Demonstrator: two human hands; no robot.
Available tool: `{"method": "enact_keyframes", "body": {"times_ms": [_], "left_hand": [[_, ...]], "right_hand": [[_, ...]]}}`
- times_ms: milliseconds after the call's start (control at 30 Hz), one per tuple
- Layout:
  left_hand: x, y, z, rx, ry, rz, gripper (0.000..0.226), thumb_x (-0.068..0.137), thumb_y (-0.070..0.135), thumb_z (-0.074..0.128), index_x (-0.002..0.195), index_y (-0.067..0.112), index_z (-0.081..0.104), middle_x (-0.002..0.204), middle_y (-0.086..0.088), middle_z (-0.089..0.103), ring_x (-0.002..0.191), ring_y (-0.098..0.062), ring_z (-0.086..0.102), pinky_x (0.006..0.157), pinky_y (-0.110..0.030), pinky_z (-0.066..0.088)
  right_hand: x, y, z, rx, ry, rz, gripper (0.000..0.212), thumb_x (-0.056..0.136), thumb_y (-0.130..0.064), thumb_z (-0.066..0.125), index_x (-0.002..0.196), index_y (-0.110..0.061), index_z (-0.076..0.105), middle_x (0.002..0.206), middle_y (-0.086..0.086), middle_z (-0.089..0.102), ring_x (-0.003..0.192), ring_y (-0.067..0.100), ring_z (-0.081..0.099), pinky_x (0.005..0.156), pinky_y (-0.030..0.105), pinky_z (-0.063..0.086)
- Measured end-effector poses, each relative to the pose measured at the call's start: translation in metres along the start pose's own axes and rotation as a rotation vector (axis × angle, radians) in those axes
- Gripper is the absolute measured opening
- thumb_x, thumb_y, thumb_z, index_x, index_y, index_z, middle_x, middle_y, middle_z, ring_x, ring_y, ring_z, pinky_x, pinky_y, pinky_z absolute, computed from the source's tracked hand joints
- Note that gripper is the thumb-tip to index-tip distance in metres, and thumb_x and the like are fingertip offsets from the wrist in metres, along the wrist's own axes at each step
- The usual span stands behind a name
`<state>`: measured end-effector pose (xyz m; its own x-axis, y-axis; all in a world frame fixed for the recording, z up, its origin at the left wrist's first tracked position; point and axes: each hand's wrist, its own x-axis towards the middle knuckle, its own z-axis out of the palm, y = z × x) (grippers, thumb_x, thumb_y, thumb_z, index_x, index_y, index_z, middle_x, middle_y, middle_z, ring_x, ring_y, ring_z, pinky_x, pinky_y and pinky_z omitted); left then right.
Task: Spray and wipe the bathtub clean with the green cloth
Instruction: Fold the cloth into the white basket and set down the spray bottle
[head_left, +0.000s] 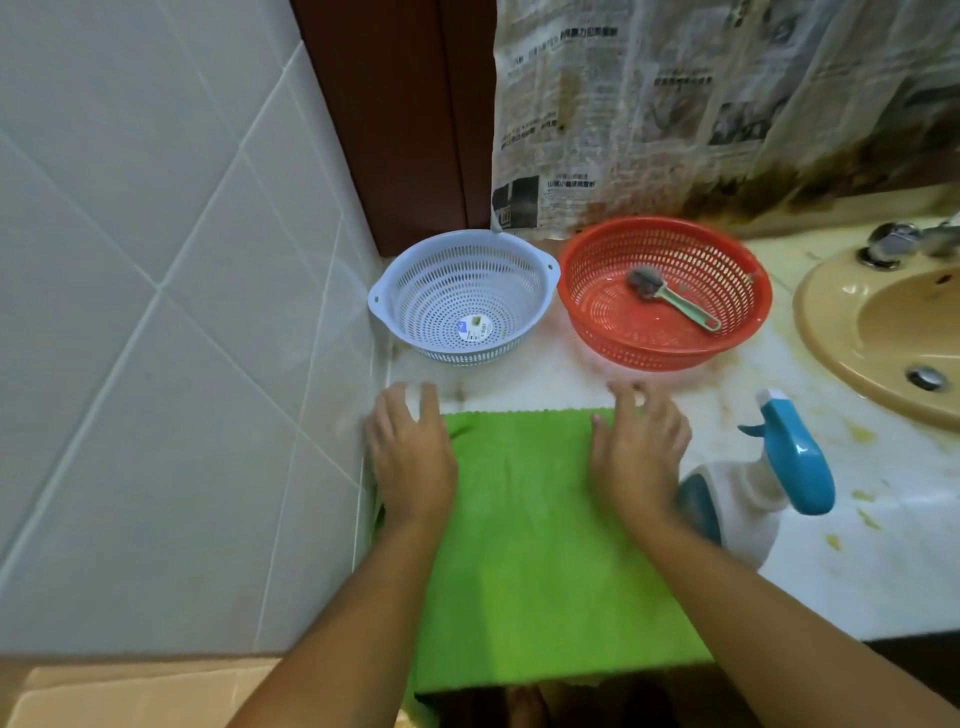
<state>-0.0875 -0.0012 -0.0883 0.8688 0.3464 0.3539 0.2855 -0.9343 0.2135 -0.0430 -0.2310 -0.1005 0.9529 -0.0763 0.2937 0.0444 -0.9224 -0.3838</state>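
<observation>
both hands flat, left hand (410, 457) and right hand (636, 457), fingers straight, slightly spread, on green cloth (524, 545); spray bottle (763, 478) just right

Pale diagonal-laid wall tiles (156, 260) are filling the left side, meeting a dark red-brown wooden frame (410, 119). Stained newspaper sheets (649, 104) are hanging behind a blotched white countertop (883, 571) holding a beige sink basin (893, 322).

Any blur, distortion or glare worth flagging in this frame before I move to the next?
Head view: wide-angle distortion bows the grout lines of the tiled wall. Head view: motion blur smears the left hand and right hand at the green cloth, and softens the red basket rim. Head view: lighting is soft and even, with no harsh glare.
</observation>
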Motion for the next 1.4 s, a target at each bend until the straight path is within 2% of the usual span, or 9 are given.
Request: {"method": "enact_keyframes", "body": {"times_ms": [167,333,467,767,900,1133,1233,1300,1400], "left_hand": [[-0.048,0.006,0.024,-0.046,-0.190,0.187,0.049,0.095,0.018,0.055,0.144,0.014,0.058,0.152,-0.016,0.052,0.149,-0.039,0.037,0.122,-0.060,0.030],[-0.044,-0.007,0.034,0.038,-0.476,0.057,0.067,0.102,0.059,0.008,0.165,0.036,0.006,0.174,-0.001,-0.002,0.160,-0.028,-0.012,0.126,-0.052,-0.014],[-0.032,0.008,0.029,0.053,-0.510,0.025,0.062,0.106,0.058,0.010,0.163,0.042,-0.007,0.170,0.007,-0.017,0.158,-0.025,-0.020,0.119,-0.067,-0.019],[-0.004,0.018,0.039,0.024,-0.525,0.010,0.063,0.106,0.057,0.016,0.164,0.039,0.002,0.174,0.002,-0.006,0.159,-0.025,-0.016,0.118,-0.072,-0.013],[-0.008,0.023,0.035,-0.028,-0.443,0.058,0.064,0.105,0.052,0.018,0.165,0.028,0.019,0.174,-0.003,0.006,0.160,-0.023,-0.010,0.125,-0.059,-0.013],[0.005,0.000,0.045,-0.013,-0.442,-0.092,0.072,0.102,0.064,0.030,0.164,0.029,0.021,0.174,0.001,0.010,0.161,-0.028,-0.004,0.122,-0.051,-0.017],[0.018,-0.001,0.042,-0.172,-0.319,-0.199,0.061,0.103,0.046,0.050,0.157,0.020,0.041,0.168,-0.013,0.028,0.156,-0.036,0.020,0.128,-0.052,0.008],[0.030,-0.005,0.036,-0.231,-0.203,-0.268,0.049,0.099,0.014,0.054,0.148,0.011,0.052,0.154,-0.020,0.045,0.141,-0.040,0.040,0.115,-0.051,0.036],[0.050,-0.010,0.026,-0.143,-0.236,-0.306,0.051,0.086,-0.009,0.053,0.135,0.008,0.058,0.131,-0.017,0.059,0.120,-0.037,0.054,0.092,-0.045,0.047]], "right_hand": [[-0.037,0.020,0.016,-0.159,-0.252,-0.199,0.057,0.099,-0.046,0.050,0.145,-0.012,0.054,0.156,0.016,0.046,0.142,0.043,0.042,0.116,0.057,0.032],[-0.028,0.043,0.019,-0.233,-0.404,-0.207,0.080,0.098,-0.071,0.013,0.165,-0.027,0.020,0.173,-0.001,0.011,0.160,0.029,0.004,0.128,0.055,0.003],[-0.013,0.044,0.017,-0.230,-0.433,-0.195,0.084,0.096,-0.074,0.002,0.166,-0.030,0.009,0.173,-0.005,0.000,0.160,0.024,-0.006,0.128,0.053,-0.003],[0.023,0.042,0.022,-0.235,-0.462,-0.198,0.080,0.098,-0.070,0.003,0.166,-0.030,0.006,0.173,-0.003,0.000,0.160,0.022,-0.004,0.128,0.055,-0.002],[0.010,0.018,0.022,-0.195,-0.453,-0.286,0.071,0.103,-0.060,0.011,0.165,-0.027,0.021,0.172,0.000,0.012,0.160,0.024,0.002,0.127,0.061,0.002],[0.011,0.002,0.034,-0.225,-0.543,-0.377,0.071,0.099,-0.075,0.003,0.162,-0.044,-0.006,0.171,-0.007,-0.012,0.158,0.022,-0.018,0.125,0.060,-0.011],[0.011,0.001,0.034,-0.243,-0.537,-0.379,0.071,0.099,-0.075,0.003,0.163,-0.043,-0.005,0.172,-0.007,-0.011,0.158,0.022,-0.016,0.124,0.061,-0.011],[0.009,0.001,0.034,-0.245,-0.535,-0.375,0.071,0.100,-0.074,0.003,0.163,-0.042,-0.005,0.172,-0.006,-0.011,0.158,0.023,-0.016,0.124,0.061,-0.012],[0.009,0.002,0.033,-0.245,-0.540,-0.375,0.071,0.100,-0.074,0.003,0.163,-0.042,-0.003,0.172,-0.007,-0.010,0.158,0.022,-0.016,0.125,0.061,-0.010]]}}
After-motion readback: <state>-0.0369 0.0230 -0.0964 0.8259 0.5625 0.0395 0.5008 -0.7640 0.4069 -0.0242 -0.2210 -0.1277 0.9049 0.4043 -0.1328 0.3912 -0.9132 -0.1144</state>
